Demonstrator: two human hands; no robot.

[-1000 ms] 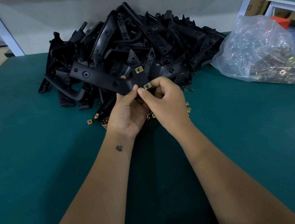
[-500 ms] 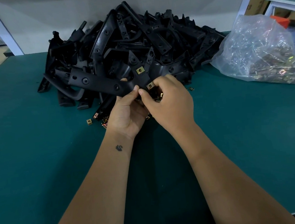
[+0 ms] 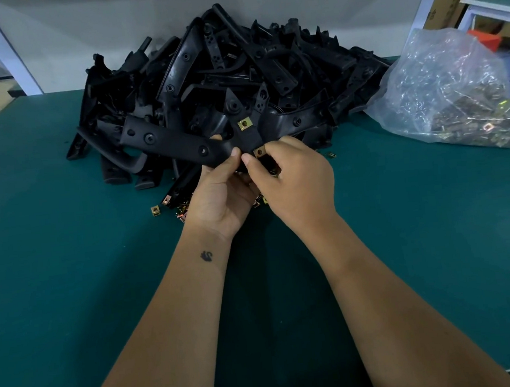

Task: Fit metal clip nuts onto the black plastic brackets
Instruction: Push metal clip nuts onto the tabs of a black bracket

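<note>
A long black plastic bracket [image 3: 178,143] is held above the green table, in front of the big pile. My left hand [image 3: 221,196] grips it from below near its middle, thumb on top. One brass clip nut [image 3: 244,124] sits fitted on the bracket's upright tab. My right hand [image 3: 292,180] pinches a second clip nut [image 3: 260,151] at the lower edge of that tab, thumb tip beside my left thumb. Loose clip nuts [image 3: 168,207] lie on the table under my hands, partly hidden.
A tall heap of black brackets [image 3: 230,72] fills the back middle of the green table [image 3: 69,271]. A clear plastic bag of clip nuts [image 3: 448,96] lies at the right rear. White frame posts and cardboard boxes stand behind.
The held bracket has dropped slightly and its left end tilted down. My right hand has shifted a little over the second clip nut, still at the tab's edge.
</note>
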